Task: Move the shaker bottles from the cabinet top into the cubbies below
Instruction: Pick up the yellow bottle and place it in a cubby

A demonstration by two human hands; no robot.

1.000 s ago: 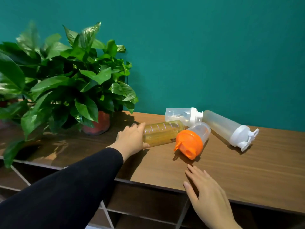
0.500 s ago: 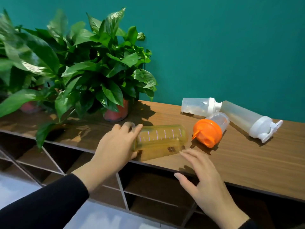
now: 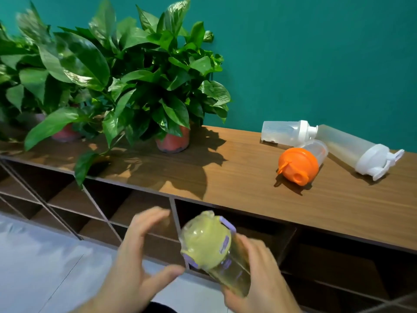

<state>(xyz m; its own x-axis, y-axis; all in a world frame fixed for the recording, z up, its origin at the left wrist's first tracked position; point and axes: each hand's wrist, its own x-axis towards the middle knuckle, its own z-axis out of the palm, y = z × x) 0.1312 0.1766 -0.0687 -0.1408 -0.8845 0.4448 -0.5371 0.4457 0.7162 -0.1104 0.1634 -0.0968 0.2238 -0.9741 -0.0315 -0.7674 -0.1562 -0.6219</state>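
Observation:
A yellow-tinted shaker bottle (image 3: 211,243) with a pale yellow-green lid and purple trim hangs in front of the cubbies (image 3: 144,213), lid toward me. My right hand (image 3: 259,279) is closed around its body. My left hand (image 3: 137,265) hovers just left of the lid, fingers spread; whether it touches the bottle I cannot tell. On the wooden cabinet top (image 3: 237,177) three bottles lie on their sides at the right: an orange-lidded one (image 3: 297,164), a small clear one with a white cap (image 3: 286,133), and a long frosted one with a white lid (image 3: 358,152).
Two leafy potted plants stand on the left half of the cabinet top, one in an orange pot (image 3: 172,141), another further left (image 3: 65,133); leaves hang over the front edge. A teal wall backs the cabinet. Pale floor (image 3: 45,256) lies below left.
The yellow bottle has left the cabinet top and come down in front of the cubbies. It passed from my left hand's grip to my right hand, and its lid turned toward me.

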